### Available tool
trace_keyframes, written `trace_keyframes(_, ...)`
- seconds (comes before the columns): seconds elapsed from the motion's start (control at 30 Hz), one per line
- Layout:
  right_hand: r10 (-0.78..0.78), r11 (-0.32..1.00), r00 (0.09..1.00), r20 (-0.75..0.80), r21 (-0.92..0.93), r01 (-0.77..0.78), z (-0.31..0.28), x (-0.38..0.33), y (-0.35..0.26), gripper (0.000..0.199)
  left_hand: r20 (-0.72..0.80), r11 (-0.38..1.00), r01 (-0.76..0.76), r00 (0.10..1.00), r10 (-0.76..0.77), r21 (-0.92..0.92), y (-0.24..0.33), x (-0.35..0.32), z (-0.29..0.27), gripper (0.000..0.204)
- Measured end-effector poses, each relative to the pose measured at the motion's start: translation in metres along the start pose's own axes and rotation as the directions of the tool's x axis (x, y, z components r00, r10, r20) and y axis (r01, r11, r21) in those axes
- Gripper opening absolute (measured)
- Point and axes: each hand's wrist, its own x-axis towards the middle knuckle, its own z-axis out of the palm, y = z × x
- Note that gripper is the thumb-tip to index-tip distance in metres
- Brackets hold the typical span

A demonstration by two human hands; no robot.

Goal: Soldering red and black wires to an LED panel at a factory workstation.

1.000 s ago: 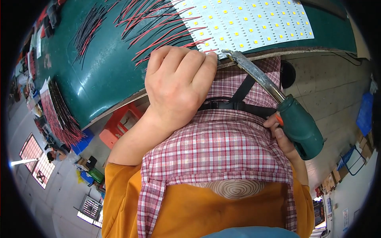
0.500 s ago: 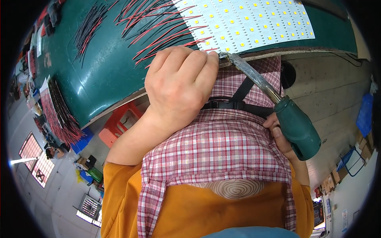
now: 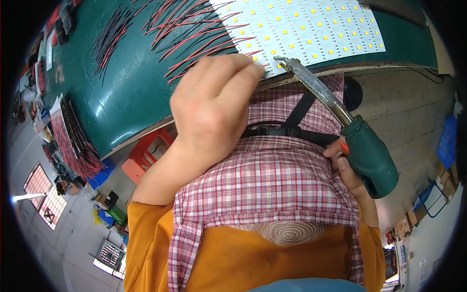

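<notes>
A white LED board (image 3: 311, 41) with rows of yellow chips lies at the near edge of the table. Red and black wires (image 3: 204, 48) stick out from its left side. My left hand (image 3: 211, 104) is closed at the board's near left corner, its fingertips pinched together; what they hold, if anything, is hidden. My right hand (image 3: 348, 173) grips a soldering iron (image 3: 372, 158) by its thick green handle. The iron's greyish shaft slants up and left, its tip just over the chips by the near edge, right of my left fingertips.
On the green table (image 3: 131, 97) a loose bunch of dark wires (image 3: 111, 36) lies at the far left. Another bundle of red and black wires (image 3: 73, 138) hangs over the table's left edge. A red-orange stool (image 3: 143, 158) stands beneath the table's edge.
The board has shifted a little toward me. My left hand has drawn slightly left, and the iron's tip has moved slightly up and right, away from my left fingertips.
</notes>
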Motion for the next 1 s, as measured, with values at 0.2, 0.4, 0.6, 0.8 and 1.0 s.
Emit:
trace_keyframes(0.2, 0.102, 0.989, 0.993, 0.052, 0.105, -0.107, 0.001, 0.004, 0.000, 0.012, 0.044, 0.992, 0.019, 0.999, -0.025, 0.126, 0.000, 0.003, 0.005, 0.019)
trace_keyframes(0.4, 0.164, 0.960, 0.985, 0.043, 0.221, -0.170, 0.003, 0.008, -0.002, 0.011, 0.034, 0.990, 0.003, 0.999, -0.007, 0.143, 0.000, 0.004, 0.005, 0.020)
trace_keyframes(0.6, 0.002, 1.000, 0.999, 0.042, 0.014, -0.002, 0.002, 0.009, -0.001, 0.011, 0.100, 0.993, 0.092, 0.990, -0.098, 0.072, 0.003, 0.007, -0.001, 0.024)
trace_keyframes(0.8, 0.207, 0.936, 0.974, 0.089, 0.272, -0.223, -0.002, 0.007, -0.002, 0.006, 0.055, 0.989, 0.019, 0.998, -0.027, 0.146, -0.001, 0.004, 0.003, 0.018)
trace_keyframes(1.0, 0.139, 0.906, 0.988, 0.064, 0.394, -0.153, 0.000, 0.016, -0.013, 0.007, 0.049, 0.987, 0.016, 0.999, -0.024, 0.160, 0.002, 0.005, 0.003, 0.018)
